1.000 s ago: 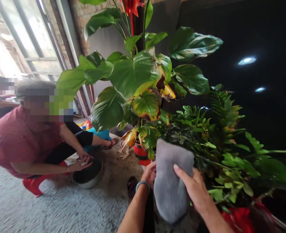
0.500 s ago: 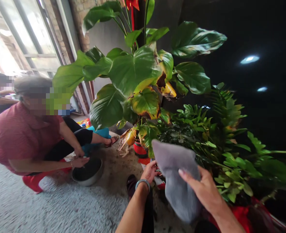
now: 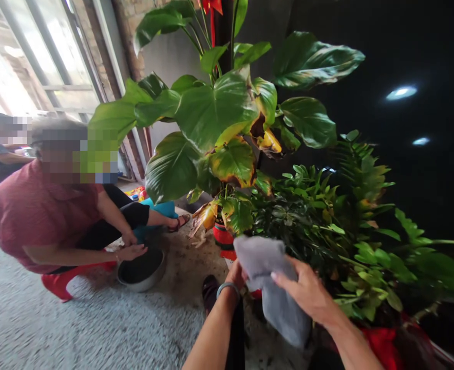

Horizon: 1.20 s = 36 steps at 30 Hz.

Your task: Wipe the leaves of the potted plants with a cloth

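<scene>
A grey cloth (image 3: 267, 277) hangs in front of me, folded over at the top. My right hand (image 3: 307, 293) grips its right side, thumb across the front. My left hand (image 3: 238, 275), with a grey band on the wrist, holds its left edge from behind; most of its fingers are hidden by the cloth. Just beyond the cloth stand a large-leaved plant (image 3: 215, 118) in a red pot (image 3: 222, 235) and a bushy small-leaved plant (image 3: 327, 221).
A crouching person in a red shirt (image 3: 30, 216) at the left holds both hands over a metal basin (image 3: 142, 268) on the floor. A dark shoe (image 3: 210, 289) is below my left arm. A window and brick wall stand behind; a dark glossy surface fills the right.
The cloth has come down and been folded over at its top, with my right hand moving left and lower. The crouching person has shifted slightly.
</scene>
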{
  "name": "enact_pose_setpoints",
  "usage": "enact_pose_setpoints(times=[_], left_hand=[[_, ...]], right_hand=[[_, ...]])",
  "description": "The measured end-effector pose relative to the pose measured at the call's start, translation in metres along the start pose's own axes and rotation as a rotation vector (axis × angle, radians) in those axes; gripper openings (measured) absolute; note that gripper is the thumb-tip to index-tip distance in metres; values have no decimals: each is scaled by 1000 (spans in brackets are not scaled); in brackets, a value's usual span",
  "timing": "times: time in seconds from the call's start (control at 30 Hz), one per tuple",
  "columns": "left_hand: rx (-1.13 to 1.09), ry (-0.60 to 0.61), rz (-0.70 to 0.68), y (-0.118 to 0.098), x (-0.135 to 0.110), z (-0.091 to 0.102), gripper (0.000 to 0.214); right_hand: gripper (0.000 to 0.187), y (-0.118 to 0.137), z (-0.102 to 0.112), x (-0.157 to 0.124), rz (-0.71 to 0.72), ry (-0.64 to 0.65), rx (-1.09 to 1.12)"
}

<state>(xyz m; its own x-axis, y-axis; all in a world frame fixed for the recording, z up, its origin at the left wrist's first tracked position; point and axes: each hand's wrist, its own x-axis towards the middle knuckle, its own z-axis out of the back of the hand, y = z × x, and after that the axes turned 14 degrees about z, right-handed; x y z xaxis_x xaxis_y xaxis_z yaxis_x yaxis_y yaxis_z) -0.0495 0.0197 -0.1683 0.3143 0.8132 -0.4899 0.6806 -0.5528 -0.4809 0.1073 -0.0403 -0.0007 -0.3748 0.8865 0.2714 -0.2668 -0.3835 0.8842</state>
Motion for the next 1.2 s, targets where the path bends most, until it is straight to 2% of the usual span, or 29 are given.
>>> enact_pose_setpoints(times=[0.1,0.17,0.23,0.3,0.37,0.43,0.5,0.57,0.63,0.7,0.73,0.8,0.87,0.93,1.03,1.1,1.13,1.2], left_hand=[[34,-20,12,-1,-2,2,38],[54,-50,26,-3,-4,1,39],[68,-68,34,-6,-6,1,37],[79,-50,32,-7,-7,0,38],[75,-28,18,-7,-6,0,38],[58,-33,-1,-6,-5,0,36],[48,-53,-8,-6,-5,1,34],[55,-64,-1,-6,-7,1,34],[61,-69,5,-7,-10,3,34],[63,-70,6,-9,-12,5,37],[63,-66,4,-9,-12,6,38],[63,-60,2,-10,-11,7,41],[59,-70,9,-10,-9,6,40],[56,-85,19,-9,-7,4,39],[58,-73,18,-6,-5,1,37],[62,-74,16,-4,-5,-2,36],[62,-82,15,-3,-5,-3,36],[63,-102,13,-2,-6,-5,35]], right_hand=[[33,-3,15,23,31,-261,-91],[31,-20,15,25,-36,-323,-157],[27,-37,6,13,-145,-246,-182],[24,-44,-4,-7,-207,-118,-161],[23,-35,-6,-24,-175,-19,-83],[25,-14,3,-27,-113,11,18],[28,7,21,-17,-73,-89,70],[29,16,38,-2,-59,-302,57],[31,9,45,8,-96,-517,52],[33,-7,37,5,-220,-634,108],[34,-16,28,-2,-299,-646,151],[35,-27,7,-22,-427,-581,212],[35,-26,-11,-40,-444,-440,252],[35,-14,-14,-45,-388,-409,252],[37,3,11,-23,-222,-625,171],[38,3,35,-3,-121,-798,99],[38,-2,44,4,-116,-864,94],[35,-18,50,6,-228,-900,167]])
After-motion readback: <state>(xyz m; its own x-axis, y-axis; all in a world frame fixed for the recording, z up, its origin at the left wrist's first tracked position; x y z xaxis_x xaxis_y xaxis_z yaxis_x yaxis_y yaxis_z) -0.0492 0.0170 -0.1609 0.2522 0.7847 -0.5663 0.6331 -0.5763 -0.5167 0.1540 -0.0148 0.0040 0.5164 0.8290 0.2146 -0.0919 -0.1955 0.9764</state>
